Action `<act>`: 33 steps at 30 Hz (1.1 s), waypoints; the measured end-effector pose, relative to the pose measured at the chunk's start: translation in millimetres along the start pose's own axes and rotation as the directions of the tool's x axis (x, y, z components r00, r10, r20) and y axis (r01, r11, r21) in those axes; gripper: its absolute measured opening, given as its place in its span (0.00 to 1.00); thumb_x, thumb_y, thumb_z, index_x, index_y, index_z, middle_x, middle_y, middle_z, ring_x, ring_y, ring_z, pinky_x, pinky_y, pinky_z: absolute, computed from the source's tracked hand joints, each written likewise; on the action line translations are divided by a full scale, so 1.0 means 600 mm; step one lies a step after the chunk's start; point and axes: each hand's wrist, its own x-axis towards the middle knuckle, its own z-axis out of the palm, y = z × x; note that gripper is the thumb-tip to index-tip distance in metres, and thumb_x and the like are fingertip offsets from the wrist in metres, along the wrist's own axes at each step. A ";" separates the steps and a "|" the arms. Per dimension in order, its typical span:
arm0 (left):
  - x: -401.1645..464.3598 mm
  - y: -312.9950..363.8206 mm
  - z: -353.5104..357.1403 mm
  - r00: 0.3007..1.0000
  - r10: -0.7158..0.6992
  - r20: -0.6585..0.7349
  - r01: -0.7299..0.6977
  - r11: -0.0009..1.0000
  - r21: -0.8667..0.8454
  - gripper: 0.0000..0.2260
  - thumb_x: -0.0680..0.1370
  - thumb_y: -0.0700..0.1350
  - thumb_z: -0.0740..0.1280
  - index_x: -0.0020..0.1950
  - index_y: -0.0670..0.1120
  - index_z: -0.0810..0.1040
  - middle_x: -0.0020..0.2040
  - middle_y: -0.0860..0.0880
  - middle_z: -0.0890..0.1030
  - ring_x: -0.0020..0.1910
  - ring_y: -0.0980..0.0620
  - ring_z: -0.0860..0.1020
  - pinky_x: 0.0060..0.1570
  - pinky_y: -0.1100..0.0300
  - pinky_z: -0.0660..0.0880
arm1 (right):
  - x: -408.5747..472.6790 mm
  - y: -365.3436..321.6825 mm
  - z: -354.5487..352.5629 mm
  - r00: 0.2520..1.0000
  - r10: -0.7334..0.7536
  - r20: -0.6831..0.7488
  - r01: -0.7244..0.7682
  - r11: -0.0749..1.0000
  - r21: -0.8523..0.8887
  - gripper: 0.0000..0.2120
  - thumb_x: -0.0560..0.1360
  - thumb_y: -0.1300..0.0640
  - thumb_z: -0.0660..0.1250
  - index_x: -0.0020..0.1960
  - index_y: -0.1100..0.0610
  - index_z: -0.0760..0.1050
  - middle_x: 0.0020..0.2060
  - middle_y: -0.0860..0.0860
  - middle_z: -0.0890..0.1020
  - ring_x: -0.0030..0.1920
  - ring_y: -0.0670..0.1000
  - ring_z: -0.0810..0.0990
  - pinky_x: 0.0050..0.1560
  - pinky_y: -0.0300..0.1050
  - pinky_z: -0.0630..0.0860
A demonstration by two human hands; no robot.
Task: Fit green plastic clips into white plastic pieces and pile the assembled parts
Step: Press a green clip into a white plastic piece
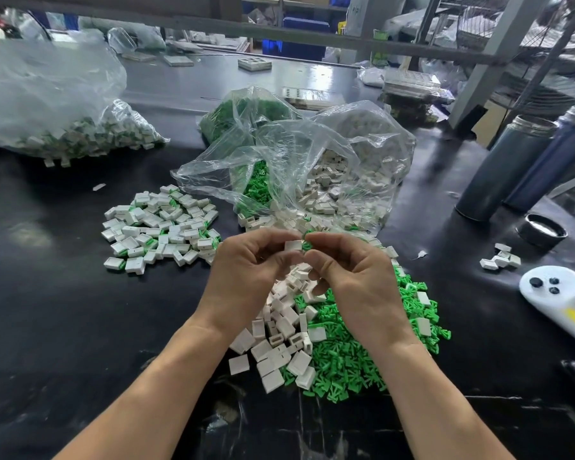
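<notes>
My left hand (246, 270) pinches a white plastic piece (293, 245) between thumb and fingers. My right hand (352, 277) pinches a green clip (307, 244) right against that piece's open side. Both hands hover above a loose heap of white pieces (279, 336) and a heap of green clips (352, 360) on the black table. A pile of assembled white-and-green parts (161, 225) lies to the left of my hands.
An open clear bag (296, 167) of clips and white pieces lies behind my hands. A large bag of assembled parts (63, 127) sits far left. Two dark cylinders (512, 167), a lid (541, 229), a few white pieces (500, 260) and a white device (551, 287) are on the right.
</notes>
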 end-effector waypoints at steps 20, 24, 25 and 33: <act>0.001 -0.005 -0.003 0.996 -0.068 0.050 0.070 0.997 -0.043 0.08 0.76 0.32 0.74 0.52 0.42 0.86 0.42 0.44 0.87 0.36 0.49 0.81 0.41 0.56 0.82 | 0.004 -0.003 -0.010 0.999 0.031 0.036 -0.032 0.999 0.016 0.08 0.76 0.66 0.74 0.51 0.55 0.84 0.38 0.54 0.87 0.36 0.51 0.85 0.39 0.42 0.83; 0.003 -0.002 -0.004 0.996 -0.072 0.057 0.075 0.995 -0.059 0.08 0.76 0.33 0.73 0.53 0.43 0.86 0.42 0.43 0.86 0.37 0.50 0.81 0.41 0.55 0.81 | 0.007 -0.008 -0.013 0.998 0.030 0.059 -0.035 0.996 0.081 0.09 0.77 0.66 0.72 0.54 0.55 0.84 0.40 0.54 0.87 0.37 0.51 0.84 0.40 0.47 0.85; 0.003 -0.002 -0.004 0.996 -0.073 0.057 0.076 0.995 -0.056 0.09 0.77 0.33 0.73 0.53 0.44 0.86 0.42 0.43 0.87 0.37 0.50 0.81 0.42 0.55 0.81 | 0.006 -0.009 -0.015 0.997 0.031 0.067 -0.038 0.995 0.094 0.07 0.78 0.64 0.72 0.54 0.56 0.84 0.40 0.54 0.87 0.36 0.52 0.84 0.38 0.48 0.85; 0.000 0.001 -0.007 0.993 -0.020 0.119 0.006 0.993 0.114 0.11 0.74 0.34 0.76 0.53 0.48 0.86 0.42 0.58 0.86 0.37 0.63 0.80 0.41 0.70 0.75 | 0.005 -0.016 -0.033 0.965 0.198 0.171 -0.192 0.980 -0.051 0.13 0.79 0.44 0.70 0.39 0.49 0.81 0.33 0.52 0.81 0.29 0.48 0.73 0.25 0.39 0.69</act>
